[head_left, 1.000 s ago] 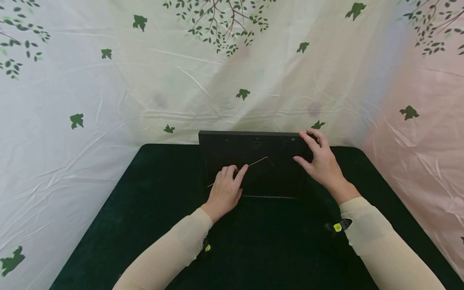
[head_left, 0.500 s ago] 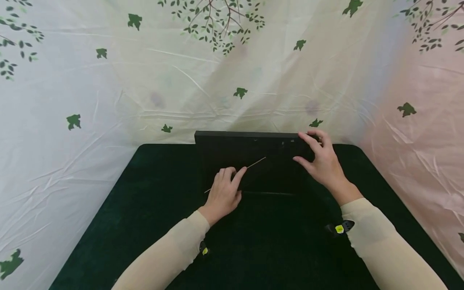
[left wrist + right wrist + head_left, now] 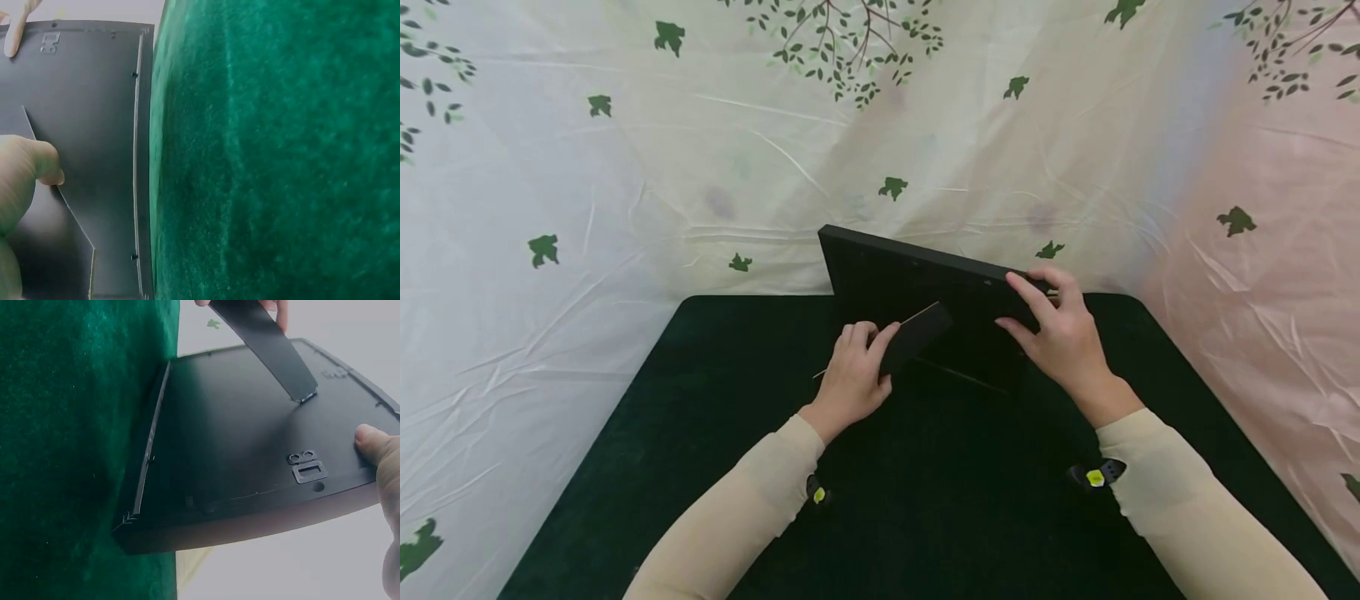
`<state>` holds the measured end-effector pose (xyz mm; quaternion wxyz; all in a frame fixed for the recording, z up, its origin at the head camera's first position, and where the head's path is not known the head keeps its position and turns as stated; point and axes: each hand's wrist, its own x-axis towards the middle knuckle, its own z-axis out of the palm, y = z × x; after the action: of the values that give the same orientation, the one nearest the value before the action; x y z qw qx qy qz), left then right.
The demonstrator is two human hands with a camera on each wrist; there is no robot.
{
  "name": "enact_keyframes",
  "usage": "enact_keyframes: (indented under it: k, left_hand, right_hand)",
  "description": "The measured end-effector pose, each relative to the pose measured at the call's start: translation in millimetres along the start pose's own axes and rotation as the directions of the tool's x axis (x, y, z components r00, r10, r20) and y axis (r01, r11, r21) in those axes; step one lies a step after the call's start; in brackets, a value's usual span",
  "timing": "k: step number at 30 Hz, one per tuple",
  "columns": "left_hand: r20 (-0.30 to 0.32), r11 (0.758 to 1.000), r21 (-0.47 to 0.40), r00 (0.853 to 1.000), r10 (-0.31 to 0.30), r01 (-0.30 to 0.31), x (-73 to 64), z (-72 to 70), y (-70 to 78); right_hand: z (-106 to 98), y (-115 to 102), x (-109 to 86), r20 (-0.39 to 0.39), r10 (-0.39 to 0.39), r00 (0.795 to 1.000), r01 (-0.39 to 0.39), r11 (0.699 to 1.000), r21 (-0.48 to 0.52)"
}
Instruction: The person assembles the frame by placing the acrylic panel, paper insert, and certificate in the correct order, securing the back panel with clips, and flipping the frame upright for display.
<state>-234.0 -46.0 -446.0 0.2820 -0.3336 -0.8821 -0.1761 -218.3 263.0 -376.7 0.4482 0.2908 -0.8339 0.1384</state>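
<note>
A black picture frame stands on edge over the dark green cloth, its back toward me and its left top corner raised. From the back, a black easel leg sticks out, hinged near the middle. My left hand pinches this leg, thumb on one side and fingers on the other. At the frame's right top corner my right hand grips the edge, thumb against the back. A small metal hanger shows on the back in the right wrist view. The frame's front is hidden.
Dark green cloth covers the table. Behind it hangs a pale curtain printed with leaves and branches, close to the far table edge. Straps with yellow-green tags sit at both wrists.
The picture frame has gone from level to tilted, its left end lifted and turned. The easel leg now shows its broad face. My left hand has shifted slightly up with it.
</note>
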Motion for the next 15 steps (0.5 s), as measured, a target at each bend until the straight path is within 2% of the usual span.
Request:
enact_keyframes:
  k: [8,15]
  left_hand:
    - [0.009,0.999,-0.036,1.0,0.005,-0.005,1.9,3.9,-9.7]
    - [0.003,0.998,-0.059,1.0,0.025,-0.025,1.0,7.3,-15.5]
  right_hand:
    - [1,-14,1.1,-0.056,-0.099,0.994,0.098,0.995,-0.01]
    - [4,-22,-3.4,-0.125,-0.174,0.977,0.174,0.985,-0.009]
